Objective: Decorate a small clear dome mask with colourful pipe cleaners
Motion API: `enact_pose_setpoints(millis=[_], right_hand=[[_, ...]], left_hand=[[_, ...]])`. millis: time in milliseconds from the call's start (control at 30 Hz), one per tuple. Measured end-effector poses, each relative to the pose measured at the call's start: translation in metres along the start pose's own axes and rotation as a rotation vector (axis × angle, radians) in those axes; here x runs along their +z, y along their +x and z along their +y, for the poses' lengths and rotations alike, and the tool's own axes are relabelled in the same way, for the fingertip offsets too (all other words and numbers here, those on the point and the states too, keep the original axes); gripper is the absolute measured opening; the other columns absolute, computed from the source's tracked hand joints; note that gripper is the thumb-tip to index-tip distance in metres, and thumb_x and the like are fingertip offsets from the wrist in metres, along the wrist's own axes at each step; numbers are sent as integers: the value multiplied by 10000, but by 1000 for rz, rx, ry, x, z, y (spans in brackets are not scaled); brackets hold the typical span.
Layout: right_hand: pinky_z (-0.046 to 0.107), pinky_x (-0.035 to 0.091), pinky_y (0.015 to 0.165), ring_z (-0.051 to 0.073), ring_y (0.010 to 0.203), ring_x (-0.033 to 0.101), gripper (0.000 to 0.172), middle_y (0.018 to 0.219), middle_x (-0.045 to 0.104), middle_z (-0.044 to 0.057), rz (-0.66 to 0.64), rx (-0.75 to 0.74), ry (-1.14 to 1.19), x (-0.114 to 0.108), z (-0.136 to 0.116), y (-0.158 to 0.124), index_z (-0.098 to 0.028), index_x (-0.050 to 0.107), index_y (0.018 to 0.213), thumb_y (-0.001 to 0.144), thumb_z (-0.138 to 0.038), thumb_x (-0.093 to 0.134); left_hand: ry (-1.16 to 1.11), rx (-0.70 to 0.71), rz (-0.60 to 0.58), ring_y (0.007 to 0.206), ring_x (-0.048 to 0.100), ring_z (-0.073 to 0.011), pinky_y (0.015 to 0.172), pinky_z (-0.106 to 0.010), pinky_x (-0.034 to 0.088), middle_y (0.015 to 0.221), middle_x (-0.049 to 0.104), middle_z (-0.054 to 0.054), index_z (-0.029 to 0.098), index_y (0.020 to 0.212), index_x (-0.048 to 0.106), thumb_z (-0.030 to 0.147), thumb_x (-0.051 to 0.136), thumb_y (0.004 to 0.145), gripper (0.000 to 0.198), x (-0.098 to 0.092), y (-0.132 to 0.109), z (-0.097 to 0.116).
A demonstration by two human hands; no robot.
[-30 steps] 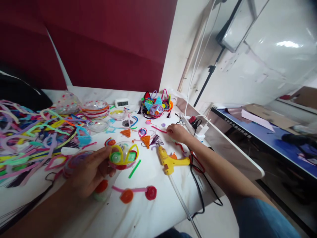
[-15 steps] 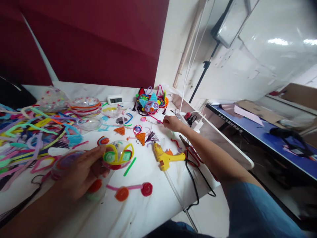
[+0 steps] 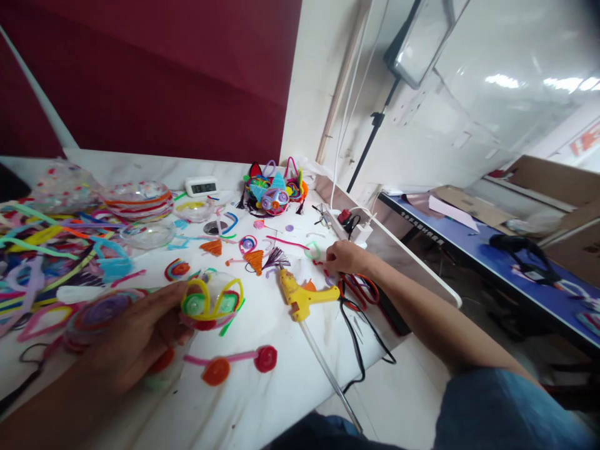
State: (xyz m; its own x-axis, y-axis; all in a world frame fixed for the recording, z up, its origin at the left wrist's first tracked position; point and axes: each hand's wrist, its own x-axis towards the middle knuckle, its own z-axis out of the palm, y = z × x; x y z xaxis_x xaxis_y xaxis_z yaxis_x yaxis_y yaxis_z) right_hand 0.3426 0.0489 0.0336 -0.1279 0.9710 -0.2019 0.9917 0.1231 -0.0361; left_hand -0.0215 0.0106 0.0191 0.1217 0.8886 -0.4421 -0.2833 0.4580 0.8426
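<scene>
My left hand [image 3: 135,331] grips a clear plastic ball [image 3: 213,300] trimmed with yellow, green and red pipe cleaners. The fingers of my right hand [image 3: 345,257] are bent down at the table's right side, over the blade end of red-handled scissors [image 3: 360,292]. What those fingers hold, if anything, is hidden. By their tips lies a short wavy red pipe cleaner [image 3: 322,267]. In front is a yellow glue gun [image 3: 304,297] with a clear glue stick. A pink pipe cleaner [image 3: 287,242] lies flat beyond it.
Loose pipe cleaners [image 3: 28,250] heap at the left beside stacked clear plastic shells [image 3: 138,203]. Finished colourful ornaments [image 3: 274,190] stand at the back near a small digital clock [image 3: 201,186]. A power strip [image 3: 349,228] sits back right. Black cable [image 3: 359,350] hangs over the edge.
My right hand has left the pink pipe cleaner, now lying on the table, and moved nearer, down to the scissors. My left hand still holds the ball. The view has turned slightly right.
</scene>
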Motion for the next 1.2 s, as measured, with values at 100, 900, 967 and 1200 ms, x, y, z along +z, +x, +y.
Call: enact_pose_setpoints(millis=[100,900,967,1200], right_hand=[[245,413,621,197,733,662,126,748,727,73,-10,18,3,7,-5,-1,-184,747,777,760,-282,670],[269,460,662,164,681,628,219,836,724,59,248,-503,314,-14,-100,29,-176,700,889,831,-173,489],[244,456,660,148,693,630,214,848,729,42,219,-590,363,-19,-126,37,-179,702,892,814,-141,506],[200,422,673,120,723,633,241,837,727,54,101,-719,142,-24,-218,83,-126,705,966,821,-68,521]], left_hand=[[17,31,-41,416,541,-107,341,-176,455,560,626,11,174,746,657,146,634,774,46,-2,0,-3],[43,56,-396,378,498,-95,347,-192,412,556,575,-6,140,795,656,335,641,817,197,-2,-14,-23],[58,51,-398,378,497,-91,353,-196,418,574,580,-4,139,814,653,352,645,813,213,-3,-11,-25],[111,17,-398,472,547,-92,381,-198,449,688,577,5,141,897,610,424,671,770,316,-7,0,-33]])
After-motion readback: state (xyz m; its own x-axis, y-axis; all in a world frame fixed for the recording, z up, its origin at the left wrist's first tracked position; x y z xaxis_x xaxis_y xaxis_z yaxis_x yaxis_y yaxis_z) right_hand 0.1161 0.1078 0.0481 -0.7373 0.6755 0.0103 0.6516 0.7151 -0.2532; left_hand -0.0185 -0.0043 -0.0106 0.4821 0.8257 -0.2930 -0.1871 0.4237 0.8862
